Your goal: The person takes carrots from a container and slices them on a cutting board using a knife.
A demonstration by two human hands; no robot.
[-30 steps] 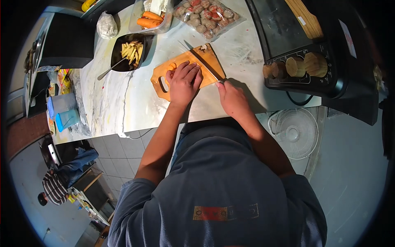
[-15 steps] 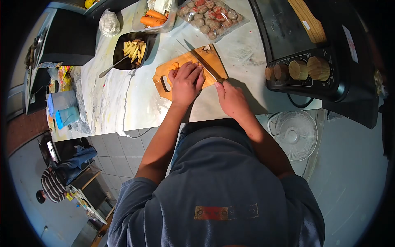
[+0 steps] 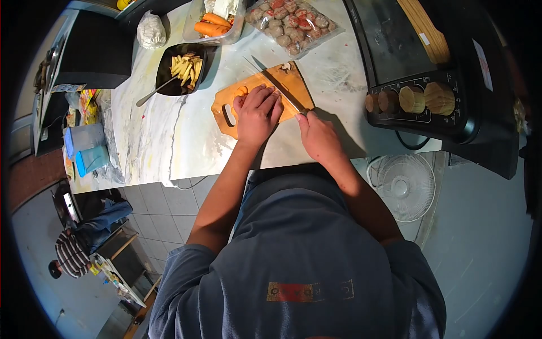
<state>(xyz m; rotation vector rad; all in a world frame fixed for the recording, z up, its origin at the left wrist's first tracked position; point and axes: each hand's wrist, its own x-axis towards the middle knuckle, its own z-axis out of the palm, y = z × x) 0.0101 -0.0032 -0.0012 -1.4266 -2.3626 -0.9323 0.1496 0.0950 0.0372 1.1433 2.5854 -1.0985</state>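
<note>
A wooden cutting board (image 3: 227, 93) with a slot handle lies on the marble-patterned counter. On it is a piece of carrot (image 3: 241, 90), mostly hidden under my left hand (image 3: 258, 116), whose fingers are bent over it and hold it down. My right hand (image 3: 319, 134) grips a kitchen knife (image 3: 285, 97) by its handle. The blade slants up and left across the board, close to my left fingertips, its tip past the far edge. Whether the blade touches the carrot, I cannot tell. A small pale scrap (image 3: 287, 66) rests at the board's far corner.
Left of the board stands a black bowl (image 3: 164, 68) of cut pale strips with a spoon. Behind are a plastic container (image 3: 234, 35) with carrots and a bag of meatballs (image 3: 291, 25). A black oven (image 3: 415, 121) borders the right. A person (image 3: 73, 254) is in the background.
</note>
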